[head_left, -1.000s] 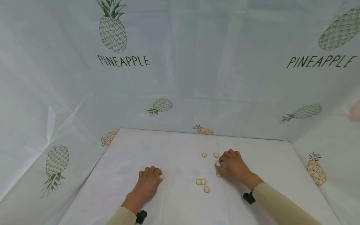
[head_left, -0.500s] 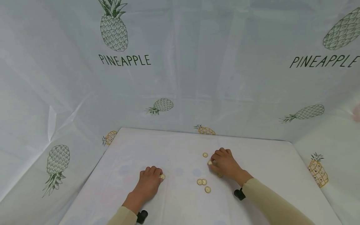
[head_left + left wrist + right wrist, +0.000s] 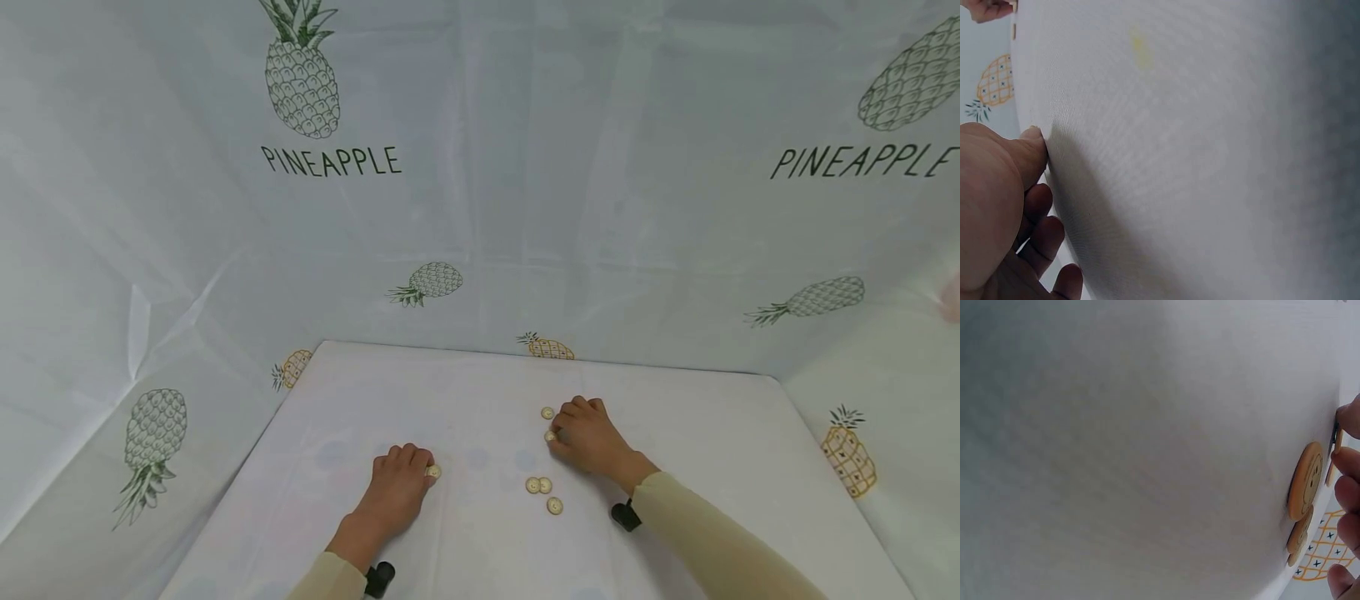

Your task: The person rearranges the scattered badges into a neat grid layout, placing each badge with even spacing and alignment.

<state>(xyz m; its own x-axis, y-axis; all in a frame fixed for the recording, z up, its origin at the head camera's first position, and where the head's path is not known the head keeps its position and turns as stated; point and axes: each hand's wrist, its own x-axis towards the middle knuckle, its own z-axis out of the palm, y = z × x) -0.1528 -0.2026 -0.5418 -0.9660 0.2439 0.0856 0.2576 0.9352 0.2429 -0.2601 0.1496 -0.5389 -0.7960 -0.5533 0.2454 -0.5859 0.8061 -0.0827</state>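
Note:
At the left of the table, in the head view, my left hand (image 3: 400,487) pinches a round wooden button (image 3: 433,472) at its fingertips. The left wrist view shows the thumb (image 3: 1035,147) down at the white cloth and the button hidden. My right hand (image 3: 592,435) holds another wooden button (image 3: 551,436) between thumb and index finger, low over the table. Just beyond its fingers lies a loose button (image 3: 547,412). Seen from the right wrist, a button with holes (image 3: 1307,481) lies flat near the curled fingers, with more buttons (image 3: 1300,530) behind it.
Two buttons (image 3: 538,485) lie side by side in front of the right hand, and a single button (image 3: 554,506) is nearer the person. A white cloth covers the table (image 3: 360,392). Behind it hangs a sheet (image 3: 525,208) printed with pineapples.
My right hand has slid left with its button, and its back now covers buttons that showed beside it earlier. My left hand stays where it was.

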